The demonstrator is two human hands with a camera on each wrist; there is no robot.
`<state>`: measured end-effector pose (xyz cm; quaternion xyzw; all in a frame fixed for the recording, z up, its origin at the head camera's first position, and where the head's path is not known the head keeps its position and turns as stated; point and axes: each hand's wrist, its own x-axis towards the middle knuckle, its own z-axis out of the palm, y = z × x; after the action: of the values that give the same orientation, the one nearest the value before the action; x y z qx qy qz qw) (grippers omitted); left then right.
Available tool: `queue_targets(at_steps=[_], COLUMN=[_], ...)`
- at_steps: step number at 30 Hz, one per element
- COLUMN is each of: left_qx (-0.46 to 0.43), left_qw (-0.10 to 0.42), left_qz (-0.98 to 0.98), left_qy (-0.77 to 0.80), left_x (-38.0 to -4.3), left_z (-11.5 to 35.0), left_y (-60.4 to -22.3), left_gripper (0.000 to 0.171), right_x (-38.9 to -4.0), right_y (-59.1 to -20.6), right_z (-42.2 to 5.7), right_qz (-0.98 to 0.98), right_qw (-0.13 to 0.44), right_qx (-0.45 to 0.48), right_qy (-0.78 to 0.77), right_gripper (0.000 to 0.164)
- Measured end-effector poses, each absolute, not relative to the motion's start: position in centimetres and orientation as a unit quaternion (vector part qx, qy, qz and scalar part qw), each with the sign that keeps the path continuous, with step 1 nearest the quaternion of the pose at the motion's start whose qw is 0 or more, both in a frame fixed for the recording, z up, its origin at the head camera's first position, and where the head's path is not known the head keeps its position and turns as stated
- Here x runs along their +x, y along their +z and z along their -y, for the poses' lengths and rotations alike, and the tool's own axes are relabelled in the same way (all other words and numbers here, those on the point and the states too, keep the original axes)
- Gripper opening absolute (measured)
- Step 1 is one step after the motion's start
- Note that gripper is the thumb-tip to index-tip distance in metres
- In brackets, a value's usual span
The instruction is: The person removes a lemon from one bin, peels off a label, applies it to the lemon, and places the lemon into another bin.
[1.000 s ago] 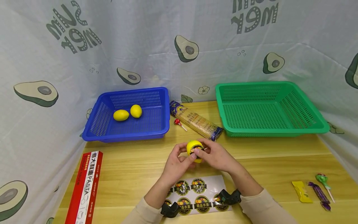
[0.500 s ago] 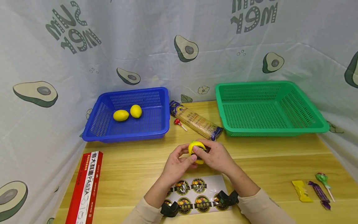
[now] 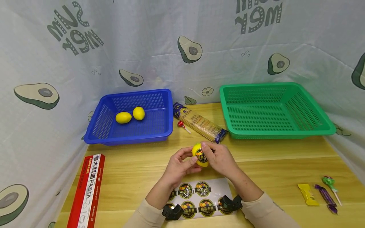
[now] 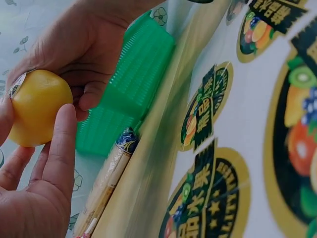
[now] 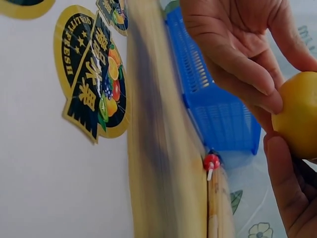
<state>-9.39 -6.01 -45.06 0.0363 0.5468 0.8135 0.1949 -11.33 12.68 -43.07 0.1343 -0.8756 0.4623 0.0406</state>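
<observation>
A yellow lemon (image 3: 195, 150) is held between both hands above the wooden table, with a round black-and-gold fruit sticker (image 3: 201, 156) on the side facing me. My left hand (image 3: 177, 167) grips its left side, thumb at the sticker's lower edge. From the right, my right hand (image 3: 223, 159) holds the lemon, its thumb on the sticker's upper right edge. In the left wrist view the lemon (image 4: 43, 110) shows its plain back, fingers spread around it. Below the hands lies a white sticker sheet (image 3: 219, 186) with several round stickers, partly covered by the wrists.
A blue basket (image 3: 128, 139) holding two lemons (image 3: 123, 117) stands back left, a green basket (image 3: 280, 134) back right. Between them lie a spaghetti pack (image 3: 199, 123) and a red lollipop (image 3: 181, 124). A pasta box (image 3: 86, 190) lies left; wrapped candies (image 3: 308, 194) and a green lollipop (image 3: 328, 181) lie right.
The right thumb has slid across the sticker to its upper right edge, so more of the sticker shows. The lemon has shifted slightly right; both hands keep holding it.
</observation>
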Motion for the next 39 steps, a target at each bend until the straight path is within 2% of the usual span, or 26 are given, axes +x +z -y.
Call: queue_targets(at_steps=[9,17,26,39], left_qx=[0.033,0.027,0.019,-0.032], left_qw=[0.202,0.172,0.135,0.112], left_qz=[-0.572,-0.612,-0.618,-0.639], left_qy=[0.794,0.772,0.774,0.761], left_x=[-9.5,-9.2,-8.9,-9.2], left_z=[5.9,5.7,5.5,5.7], left_y=[-45.0,-44.9,-45.0,-45.2], left_gripper=[0.049,0.057,0.048,0.049], right_x=[-11.7,-11.4,-11.1,-11.0], right_y=[-43.2,-43.3,-43.5,-43.6], right_z=[-12.4,-11.9,-11.3,-11.4], right_qz=[0.883,0.880,0.888,0.885], right_qw=[0.038,0.008,0.042,0.027], right_qx=[0.077,0.093,0.109,0.101], right_qy=[0.462,0.466,0.445,0.453], right_gripper=[0.046,0.045,0.044,0.041])
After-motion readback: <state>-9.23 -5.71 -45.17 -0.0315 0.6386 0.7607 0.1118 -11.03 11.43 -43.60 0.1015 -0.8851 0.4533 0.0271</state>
